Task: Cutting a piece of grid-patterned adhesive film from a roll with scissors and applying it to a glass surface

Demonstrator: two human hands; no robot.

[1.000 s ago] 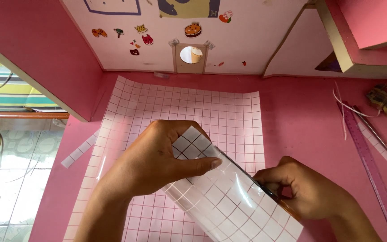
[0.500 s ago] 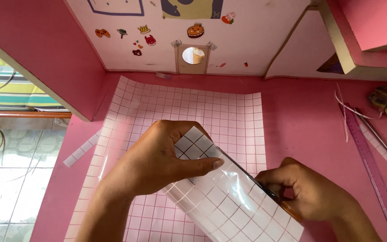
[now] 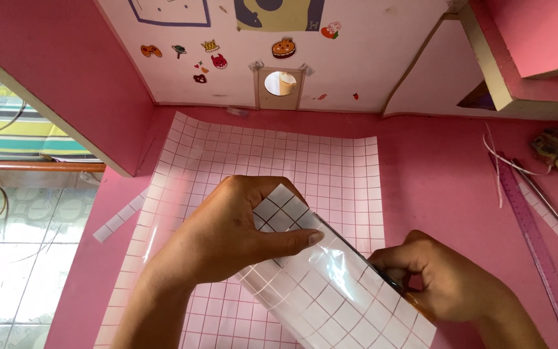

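On the pink table, over the gridded sheet, a glossy gridded film is pinched by the left hand, while the right hand is closed on what may be scissors.

Count, head view, one moment.

Hands: two, the left hand and the right hand.

Gridded film: two pieces. One flat gridded sheet on the pink surface; one curled gridded piece between the hands.

Narrow gridded offcut strip: one, at the sheet's left edge.

Cutting tool: one dark blade along the curled piece; its kind cannot be told.

Purple ruler: one.

Small stickers on the white wall: nine or so, some too small to count surely.

Round mirror in a frame: one.

Thin white trimmings near the ruler: count unclear.
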